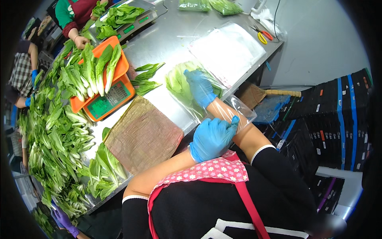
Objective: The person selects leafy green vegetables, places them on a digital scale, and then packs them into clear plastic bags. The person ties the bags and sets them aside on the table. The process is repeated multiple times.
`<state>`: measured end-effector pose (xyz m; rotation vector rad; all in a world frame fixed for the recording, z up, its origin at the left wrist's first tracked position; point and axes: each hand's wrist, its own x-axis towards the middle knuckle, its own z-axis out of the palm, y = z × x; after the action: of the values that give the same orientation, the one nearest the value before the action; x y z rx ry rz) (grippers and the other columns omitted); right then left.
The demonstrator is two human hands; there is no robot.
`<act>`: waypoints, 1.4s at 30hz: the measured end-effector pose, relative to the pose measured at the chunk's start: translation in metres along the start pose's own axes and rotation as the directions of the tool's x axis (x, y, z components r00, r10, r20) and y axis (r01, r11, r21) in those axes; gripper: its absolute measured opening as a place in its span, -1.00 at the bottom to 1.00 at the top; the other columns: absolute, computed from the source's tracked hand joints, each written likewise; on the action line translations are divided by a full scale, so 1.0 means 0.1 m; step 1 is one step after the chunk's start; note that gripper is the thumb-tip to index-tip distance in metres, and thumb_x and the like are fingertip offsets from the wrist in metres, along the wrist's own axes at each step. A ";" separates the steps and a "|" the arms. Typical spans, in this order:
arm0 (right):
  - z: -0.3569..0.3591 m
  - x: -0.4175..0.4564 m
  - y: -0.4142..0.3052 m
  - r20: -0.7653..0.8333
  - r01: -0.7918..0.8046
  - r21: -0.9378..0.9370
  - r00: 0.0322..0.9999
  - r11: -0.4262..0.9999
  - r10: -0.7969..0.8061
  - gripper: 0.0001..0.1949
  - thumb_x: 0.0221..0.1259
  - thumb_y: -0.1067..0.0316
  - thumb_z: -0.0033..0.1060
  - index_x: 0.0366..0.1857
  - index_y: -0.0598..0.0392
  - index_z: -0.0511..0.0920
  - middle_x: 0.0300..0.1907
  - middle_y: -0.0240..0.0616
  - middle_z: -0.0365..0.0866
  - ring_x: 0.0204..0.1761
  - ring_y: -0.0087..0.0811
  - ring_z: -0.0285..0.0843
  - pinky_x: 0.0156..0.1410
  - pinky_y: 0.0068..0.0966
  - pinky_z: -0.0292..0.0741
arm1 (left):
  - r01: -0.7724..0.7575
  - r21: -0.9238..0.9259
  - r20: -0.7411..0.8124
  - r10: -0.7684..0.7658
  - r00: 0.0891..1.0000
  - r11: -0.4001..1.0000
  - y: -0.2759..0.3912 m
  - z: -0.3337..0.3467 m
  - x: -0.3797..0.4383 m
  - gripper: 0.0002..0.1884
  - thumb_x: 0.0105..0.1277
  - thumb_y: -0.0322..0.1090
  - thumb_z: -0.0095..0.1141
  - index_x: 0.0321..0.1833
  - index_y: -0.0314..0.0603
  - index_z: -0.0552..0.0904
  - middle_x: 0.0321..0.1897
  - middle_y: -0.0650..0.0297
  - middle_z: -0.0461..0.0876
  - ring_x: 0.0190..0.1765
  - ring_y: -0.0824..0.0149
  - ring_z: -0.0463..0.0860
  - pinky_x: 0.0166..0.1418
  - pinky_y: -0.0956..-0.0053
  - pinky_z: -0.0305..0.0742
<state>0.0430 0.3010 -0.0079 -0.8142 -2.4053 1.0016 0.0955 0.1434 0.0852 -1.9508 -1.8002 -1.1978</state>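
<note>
A clear plastic bag (pixel 219 115) holds pale green leafy vegetables (pixel 179 80) near the table edge. My right hand (pixel 200 86), in a blue glove, is inside the bag against the leaves; its forearm passes through the bag's mouth and its fingertips are partly hidden. Nearer my body, my left hand (pixel 212 139), also blue-gloved, is closed on the bag's rim beside my right forearm. Left of the bag lie a few loose leaves (pixel 147 79) and a folded brownish cloth (pixel 144 134). An orange digital scale (pixel 128 89) carries long leafy greens (pixel 89 71) on its tilted tray.
Flat plastic bags (pixel 229 53) are stacked beyond my right hand, with scissors (pixel 262 35) near the corner. Loose greens (pixel 56 137) heap along the left. Co-workers stand at the far left; one person's hand (pixel 82 41) is near the scale. Black crates (pixel 325 128) stand right.
</note>
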 end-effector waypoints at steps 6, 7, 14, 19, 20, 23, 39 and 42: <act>0.05 0.12 0.09 0.035 -0.030 -0.046 0.999 0.999 0.032 -0.74 0.33 0.44 0.00 0.04 0.19 0.55 -0.14 0.02 0.57 -0.12 -0.02 0.52 0.01 -0.23 0.47 | 0.038 -0.128 0.086 -0.027 0.996 0.991 -0.03 0.00 -0.04 -0.56 0.10 -0.39 0.22 0.11 -0.19 0.62 -0.52 0.27 0.44 -0.45 0.22 0.48 -0.38 0.33 0.33; 0.04 0.10 0.11 -0.042 0.083 -0.064 0.995 0.994 -0.086 -0.74 0.35 0.38 -0.01 0.03 0.20 0.54 -0.15 0.03 0.56 -0.12 -0.03 0.51 0.02 -0.23 0.46 | 0.070 -0.234 0.148 -0.036 0.988 0.970 -0.05 -0.08 0.03 -0.57 0.13 -0.37 0.22 0.11 -0.20 0.61 -0.48 0.24 0.48 -0.41 0.18 0.50 -0.34 0.31 0.36; -0.03 0.06 -0.12 0.130 -0.207 0.846 0.974 0.491 0.187 -0.71 0.42 0.23 -0.10 -0.02 0.24 0.47 -0.06 0.03 0.56 0.01 -0.09 0.52 0.11 -0.31 0.44 | 0.505 -0.529 0.163 -0.502 0.849 0.682 -1.50 0.04 0.29 -0.49 0.49 -0.02 -0.15 0.31 -0.24 0.45 0.03 -0.08 0.61 0.07 -0.02 0.60 0.15 0.27 0.46; -0.62 -0.36 0.07 -0.008 0.381 -0.115 0.923 0.917 -0.385 -0.59 0.40 0.36 -0.03 0.27 0.27 0.36 0.17 -0.02 0.47 0.24 -0.13 0.41 0.36 -0.34 0.34 | 0.589 -0.086 0.431 -0.503 0.749 0.804 -2.25 0.52 0.10 -0.36 0.48 0.13 -0.25 0.47 -0.14 0.26 0.23 -0.05 0.51 0.32 0.00 0.45 0.35 0.21 0.27; -0.86 -0.50 0.01 0.036 0.381 -0.123 0.925 0.917 -0.379 -0.59 0.40 0.36 -0.03 0.27 0.26 0.37 0.18 -0.04 0.48 0.20 -0.17 0.45 0.35 -0.35 0.35 | 0.589 -0.042 0.432 -0.517 0.739 0.807 -2.24 0.51 0.08 -0.35 0.48 0.13 -0.27 0.49 -0.14 0.22 0.27 -0.03 0.48 0.35 0.01 0.42 0.38 0.18 0.22; -1.42 -1.12 0.60 0.224 -0.323 0.625 0.946 0.710 0.232 -0.49 0.45 -0.01 -0.23 0.18 0.22 0.48 0.19 -0.07 0.53 0.21 -0.20 0.50 0.34 -0.34 0.39 | 0.576 0.058 0.516 -0.519 0.682 0.815 -2.20 0.56 0.10 -0.31 0.47 0.12 -0.31 0.55 -0.11 0.07 0.45 0.03 0.26 0.48 0.10 0.24 0.44 0.05 0.08; -1.89 0.55 -1.18 -0.022 0.182 0.559 0.979 0.809 -0.205 -0.79 0.40 0.25 0.08 -0.24 0.15 0.64 -0.39 -0.46 0.61 -0.34 -0.63 0.54 -0.12 -0.61 0.49 | 0.683 -0.724 0.369 -0.783 0.501 0.096 -1.26 0.35 0.22 -0.16 0.44 0.29 -0.32 0.58 -0.12 -0.11 0.52 -0.05 0.02 0.51 0.04 0.13 0.50 0.16 0.10; -1.43 0.30 -1.84 0.053 0.522 0.337 0.820 0.783 -0.570 -0.85 0.10 0.39 0.13 -0.30 0.22 0.57 -0.41 -0.18 0.61 -0.41 -0.31 0.62 -0.26 -0.43 0.56 | 0.383 -0.860 0.493 -0.737 0.462 -0.336 -1.43 0.13 0.26 -0.09 0.34 0.47 -0.33 0.57 -0.01 -0.01 0.47 0.02 0.14 0.46 0.06 0.22 0.44 0.06 0.18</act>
<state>0.0351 0.2872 0.2265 0.0930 -2.2991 1.1693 -0.0317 0.2015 0.0447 -0.3952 -1.8884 -3.6826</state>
